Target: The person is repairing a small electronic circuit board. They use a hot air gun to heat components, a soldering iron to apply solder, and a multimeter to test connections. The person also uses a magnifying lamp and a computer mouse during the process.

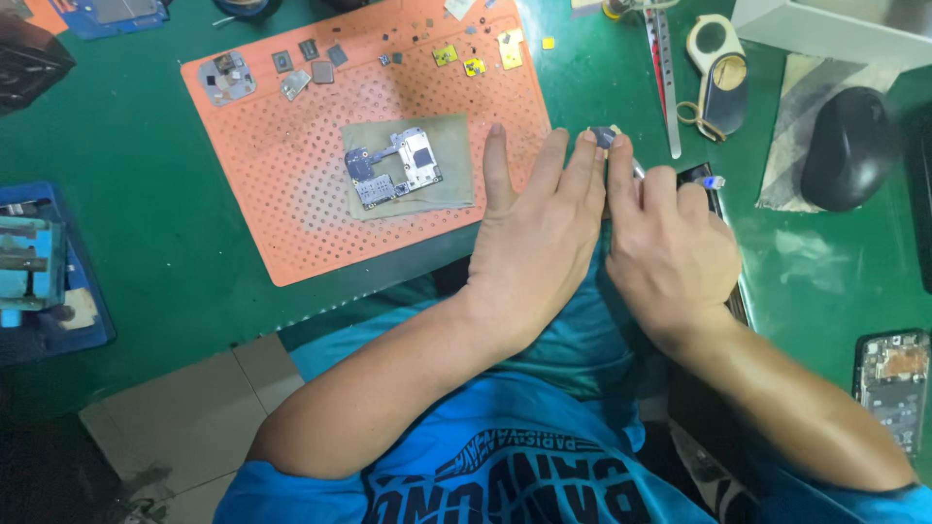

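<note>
Two hands meet: left hand (539,228) lies flat, fingers spread; right hand (670,252) pinches one small grey part (603,137). One circuit board (393,165) sits on one orange mat (291,194).

The person wears a bright blue short-sleeved T-shirt with a large dark print of block letters and a curved band across the chest, seen upside down from above. Both forearms are bare from the sleeve ends down, with no watch, band or glove. The left hand (539,228) and right hand (670,247) carry no rings, and their nails are cut short.
</note>
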